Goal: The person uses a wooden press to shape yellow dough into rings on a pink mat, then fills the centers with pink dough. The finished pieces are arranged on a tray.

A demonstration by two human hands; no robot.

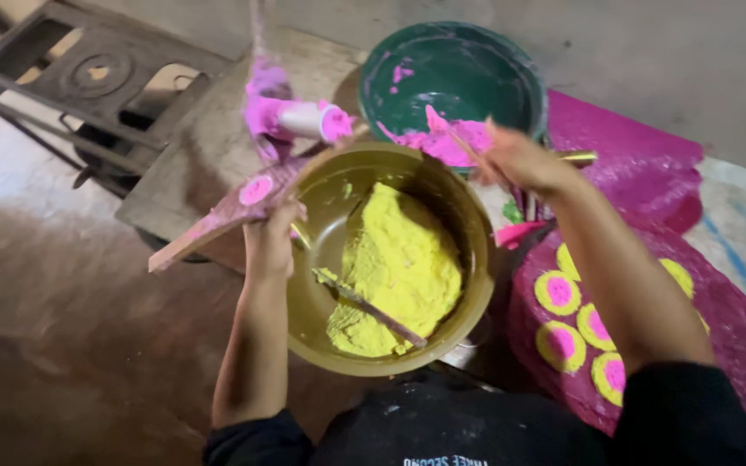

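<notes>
**Both arms out, both hands closed**

My left hand point(271, 235) sits at about ten o'clock from the middle of my view, fingers curled tight, forearm bare and running straight up from my dark sleeve at seven o'clock. My right hand point(521, 161) reaches further, toward one o'clock, blurred, fingers pinched together, forearm slanting up from five o'clock.

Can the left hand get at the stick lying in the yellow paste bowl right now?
Probably yes: the left hand sits at the bowl rim beside the stick, nothing between, though it already grips a pink-stained wooden piece.
</notes>
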